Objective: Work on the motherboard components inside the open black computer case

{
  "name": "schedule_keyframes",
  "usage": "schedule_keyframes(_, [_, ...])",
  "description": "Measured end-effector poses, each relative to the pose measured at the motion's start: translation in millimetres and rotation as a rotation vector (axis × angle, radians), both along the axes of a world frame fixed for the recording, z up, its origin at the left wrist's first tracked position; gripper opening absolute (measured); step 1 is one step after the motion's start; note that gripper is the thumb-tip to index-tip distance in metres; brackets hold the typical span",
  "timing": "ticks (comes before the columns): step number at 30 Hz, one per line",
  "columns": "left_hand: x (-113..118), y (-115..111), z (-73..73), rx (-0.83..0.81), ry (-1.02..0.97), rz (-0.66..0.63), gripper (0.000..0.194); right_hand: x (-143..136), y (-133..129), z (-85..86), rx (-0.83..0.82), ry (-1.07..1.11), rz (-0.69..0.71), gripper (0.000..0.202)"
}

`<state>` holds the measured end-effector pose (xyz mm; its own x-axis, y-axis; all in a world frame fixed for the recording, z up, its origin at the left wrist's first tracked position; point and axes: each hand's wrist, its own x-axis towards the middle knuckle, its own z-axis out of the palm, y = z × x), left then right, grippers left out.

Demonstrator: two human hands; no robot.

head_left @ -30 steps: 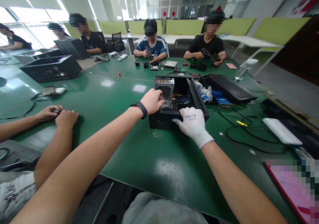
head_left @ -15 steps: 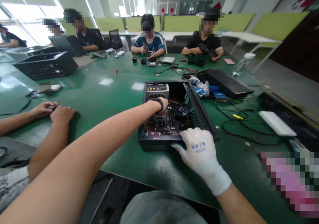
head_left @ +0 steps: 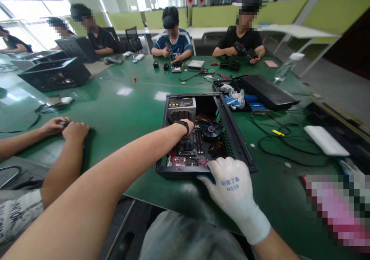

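An open black computer case (head_left: 238, 144) lies before me on the green table, with a silver power supply (head_left: 182, 111), a motherboard (head_left: 185, 147) and a round black fan (head_left: 211, 130) inside. My left hand (head_left: 188, 126), bare with a black band at the wrist, reaches into the case beside the power supply. Its fingers are hidden from view. My right hand (head_left: 229, 179) wears a white glove with blue print. It grips the near edge of the case, thumb outside and fingers over the rim.
Left of me, a neighbour's hands (head_left: 71, 128) hold a small dark object. Beyond the case lie a tray with gloves (head_left: 233, 97) and a black panel (head_left: 267, 92). Black cables (head_left: 268, 151) and a white block (head_left: 326, 140) lie right. People work across the table.
The view has shifted slightly. The case's near edge appears lower, its front wall shows less, and more of the red board is visible. Both hands keep their places on the case.
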<state>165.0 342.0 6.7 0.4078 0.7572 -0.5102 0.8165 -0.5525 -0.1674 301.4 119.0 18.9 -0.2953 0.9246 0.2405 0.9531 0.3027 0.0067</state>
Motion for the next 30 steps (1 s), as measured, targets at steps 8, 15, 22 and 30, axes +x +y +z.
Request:
schedule_keyframes(8, [-1.6,11.5,-9.8,0.019,-0.032,0.039,0.066,-0.8,0.7,-2.6,0.018,-0.012,-0.009,0.030])
schedule_keyframes(15, [-2.2,16.5,-16.2,0.036,-0.015,0.045,0.070,-1.1,0.5,-3.5,0.025,-0.020,-0.005,0.032])
schedule_keyframes(22, [-3.1,18.0,-16.0,0.026,-0.025,0.061,0.068,-0.6,-0.3,-4.4,0.019,-0.010,-0.013,0.032])
schedule_keyframes(30, [-1.3,14.3,-8.3,0.020,0.004,0.051,0.071,-0.7,0.1,-3.1,0.007,0.005,-0.014,0.031])
